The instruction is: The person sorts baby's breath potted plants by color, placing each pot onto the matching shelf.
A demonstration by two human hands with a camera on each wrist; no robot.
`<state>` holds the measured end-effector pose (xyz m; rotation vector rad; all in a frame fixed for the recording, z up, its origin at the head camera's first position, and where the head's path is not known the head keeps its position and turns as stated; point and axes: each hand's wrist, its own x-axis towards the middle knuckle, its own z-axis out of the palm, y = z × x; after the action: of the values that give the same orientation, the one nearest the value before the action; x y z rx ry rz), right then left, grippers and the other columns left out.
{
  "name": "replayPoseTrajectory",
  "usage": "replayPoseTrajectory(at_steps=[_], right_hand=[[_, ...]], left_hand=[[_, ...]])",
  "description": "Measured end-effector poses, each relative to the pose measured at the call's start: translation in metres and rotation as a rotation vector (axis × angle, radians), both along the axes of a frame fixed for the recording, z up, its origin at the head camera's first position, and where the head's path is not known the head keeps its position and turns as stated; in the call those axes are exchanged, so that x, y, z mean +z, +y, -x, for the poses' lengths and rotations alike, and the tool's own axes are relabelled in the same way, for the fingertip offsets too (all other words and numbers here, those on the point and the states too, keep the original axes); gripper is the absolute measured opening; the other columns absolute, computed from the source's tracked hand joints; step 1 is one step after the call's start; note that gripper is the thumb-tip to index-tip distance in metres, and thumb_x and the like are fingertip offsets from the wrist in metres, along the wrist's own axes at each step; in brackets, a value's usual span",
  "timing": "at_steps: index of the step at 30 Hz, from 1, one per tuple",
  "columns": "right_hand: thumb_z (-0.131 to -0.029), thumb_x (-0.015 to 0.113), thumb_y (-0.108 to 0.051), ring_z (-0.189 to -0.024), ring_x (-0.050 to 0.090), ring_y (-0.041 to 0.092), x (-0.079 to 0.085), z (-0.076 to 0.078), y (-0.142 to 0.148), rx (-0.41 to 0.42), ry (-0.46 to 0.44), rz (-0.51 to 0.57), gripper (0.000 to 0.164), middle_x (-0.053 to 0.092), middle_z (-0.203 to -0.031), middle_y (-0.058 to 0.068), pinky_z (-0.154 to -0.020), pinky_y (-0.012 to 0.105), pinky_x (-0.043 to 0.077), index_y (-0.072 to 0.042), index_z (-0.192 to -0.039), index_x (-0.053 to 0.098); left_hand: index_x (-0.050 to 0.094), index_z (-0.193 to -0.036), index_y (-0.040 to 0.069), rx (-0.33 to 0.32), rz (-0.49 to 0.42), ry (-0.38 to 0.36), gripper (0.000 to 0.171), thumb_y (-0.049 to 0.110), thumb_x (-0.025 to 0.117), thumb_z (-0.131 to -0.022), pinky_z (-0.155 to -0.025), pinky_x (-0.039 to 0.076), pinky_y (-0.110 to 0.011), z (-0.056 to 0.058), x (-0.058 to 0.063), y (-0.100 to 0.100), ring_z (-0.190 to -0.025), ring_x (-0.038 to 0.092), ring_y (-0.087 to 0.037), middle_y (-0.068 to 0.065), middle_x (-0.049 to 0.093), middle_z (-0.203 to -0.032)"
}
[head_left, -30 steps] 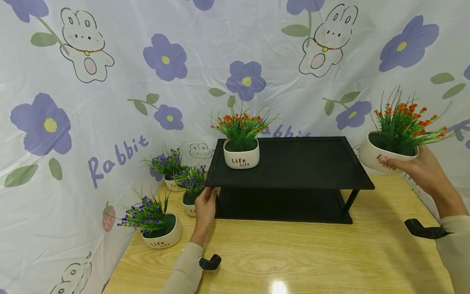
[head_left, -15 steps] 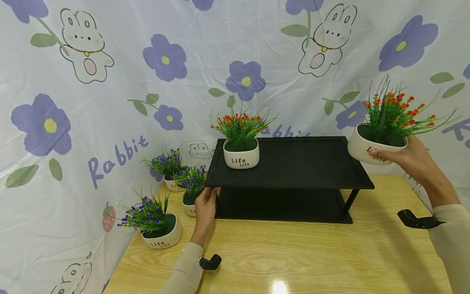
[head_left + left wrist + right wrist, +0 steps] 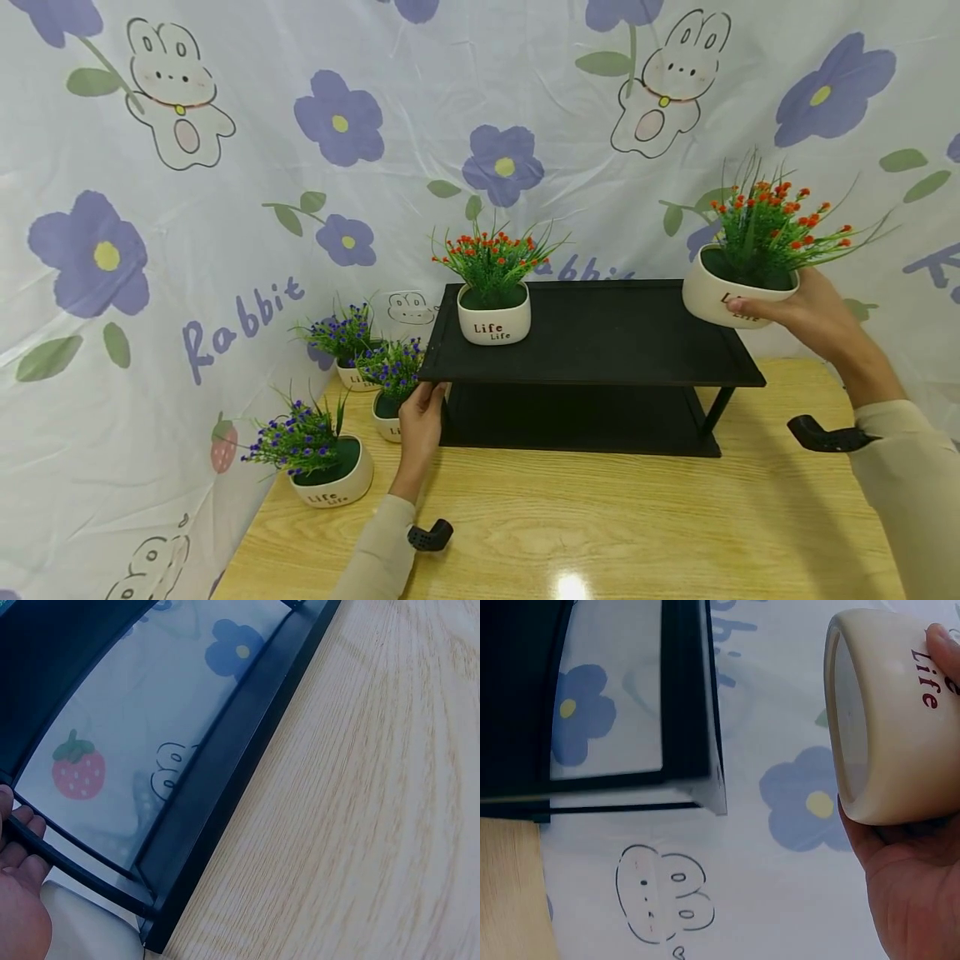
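My right hand (image 3: 821, 321) grips a white flower pot (image 3: 708, 287) with orange-red flowers, thumb across the "Life" lettering. The pot is raised at the right end of a black two-tier shelf (image 3: 615, 342), overlapping its top corner in the head view. From the right wrist view, the pot's underside (image 3: 853, 724) shows, apart from the shelf frame (image 3: 686, 690). My left hand (image 3: 422, 421) holds the shelf's front left post (image 3: 82, 874), fingers curled round it. A matching orange-red potted plant (image 3: 495, 323) stands upright on the left of the top tier.
Left of the shelf, several white pots with purple flowers stand on the wooden table (image 3: 600, 517); the nearest pot (image 3: 333, 483) sits toward the front. One purple-flowered plant (image 3: 393, 375) is right beside my left hand. A printed curtain (image 3: 420, 83) hangs behind.
My right hand has carried the orange-red potted plant leftward and slightly up, from beyond the shelf's right end to over its right corner. The left hand stays on the post.
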<state>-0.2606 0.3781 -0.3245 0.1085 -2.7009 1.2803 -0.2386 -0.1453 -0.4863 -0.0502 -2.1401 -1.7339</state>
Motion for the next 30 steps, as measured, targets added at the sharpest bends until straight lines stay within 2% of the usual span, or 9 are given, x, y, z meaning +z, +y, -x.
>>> replayPoseTrajectory(at_steps=[4, 7, 10, 14, 20, 22, 27, 30], right_hand=[[-0.098, 0.075, -0.043, -0.161, 0.003, 0.058, 0.002, 0.005, -0.008, 0.018, 0.009, -0.013, 0.117, -0.008, -0.178, 0.021, -0.118, 0.086, 0.013, -0.023, -0.171, -0.013], [-0.098, 0.074, -0.044, -0.160, 0.008, 0.059, 0.003, 0.008, -0.013, 0.022, -0.004, -0.014, 0.116, -0.007, -0.177, 0.024, -0.117, 0.086, 0.017, -0.018, -0.172, -0.011], [-0.098, 0.075, -0.043, -0.156, 0.020, 0.059, 0.003, 0.011, -0.019, 0.033, -0.010, -0.004, 0.115, -0.005, -0.177, 0.026, -0.115, 0.085, 0.023, -0.015, -0.172, -0.010], [-0.097, 0.077, -0.040, -0.151, 0.030, 0.057, 0.004, 0.014, -0.028, 0.056, 0.006, 0.002, 0.116, -0.002, -0.178, 0.023, -0.116, 0.083, 0.026, -0.020, -0.172, -0.008], [-0.096, 0.079, -0.039, -0.160, 0.018, 0.054, 0.003, 0.021, -0.038, 0.092, 0.033, 0.011, 0.117, -0.003, -0.179, 0.015, -0.121, 0.082, 0.017, -0.032, -0.171, -0.011], [-0.095, 0.079, -0.038, -0.163, 0.009, 0.052, 0.002, 0.024, -0.042, 0.102, 0.035, 0.026, 0.118, -0.003, -0.179, 0.013, -0.123, 0.081, 0.013, -0.032, -0.171, -0.011], [-0.095, 0.080, -0.038, -0.162, 0.012, 0.053, -0.003, 0.031, -0.050, 0.117, 0.021, 0.034, 0.120, -0.002, -0.179, 0.016, -0.124, 0.080, 0.014, -0.027, -0.171, -0.012], [-0.092, 0.083, -0.036, -0.163, 0.014, 0.051, -0.005, 0.035, -0.057, 0.128, 0.022, 0.047, 0.122, 0.002, -0.180, 0.014, -0.124, 0.080, 0.015, -0.029, -0.172, -0.009]], left_hand=[[0.062, -0.148, 0.001, 0.006, 0.002, 0.000, 0.038, 0.007, 0.058, -0.110, -0.114, 0.050, -0.059, 0.000, -0.001, 0.000, -0.134, 0.064, -0.041, -0.024, 0.067, -0.142], [0.061, -0.148, 0.002, 0.005, 0.005, -0.003, 0.039, 0.007, 0.058, -0.110, -0.114, 0.050, -0.058, 0.001, -0.002, -0.001, -0.135, 0.064, -0.041, -0.024, 0.066, -0.143], [0.061, -0.149, 0.002, 0.000, 0.004, -0.007, 0.039, 0.007, 0.058, -0.110, -0.114, 0.050, -0.058, 0.002, -0.003, -0.001, -0.135, 0.063, -0.041, -0.023, 0.066, -0.144], [0.060, -0.149, 0.002, -0.001, 0.002, -0.018, 0.039, 0.008, 0.057, -0.111, -0.114, 0.050, -0.058, 0.003, -0.004, -0.001, -0.135, 0.063, -0.041, -0.023, 0.066, -0.144], [0.060, -0.150, 0.002, -0.006, -0.004, -0.008, 0.040, 0.007, 0.057, -0.111, -0.114, 0.049, -0.060, 0.004, -0.005, -0.002, -0.136, 0.062, -0.045, -0.024, 0.065, -0.145], [0.060, -0.150, 0.002, -0.009, -0.005, -0.005, 0.040, 0.007, 0.057, -0.111, -0.114, 0.049, -0.060, 0.005, -0.005, -0.002, -0.136, 0.061, -0.045, -0.024, 0.065, -0.145], [0.060, -0.150, 0.003, -0.016, 0.001, 0.001, 0.040, 0.007, 0.057, -0.111, -0.114, 0.049, -0.061, 0.004, -0.005, -0.002, -0.136, 0.061, -0.045, -0.024, 0.065, -0.145], [0.060, -0.150, 0.003, -0.015, 0.003, 0.003, 0.040, 0.007, 0.057, -0.111, -0.113, 0.049, -0.061, 0.003, -0.004, -0.002, -0.136, 0.061, -0.046, -0.024, 0.065, -0.145]])
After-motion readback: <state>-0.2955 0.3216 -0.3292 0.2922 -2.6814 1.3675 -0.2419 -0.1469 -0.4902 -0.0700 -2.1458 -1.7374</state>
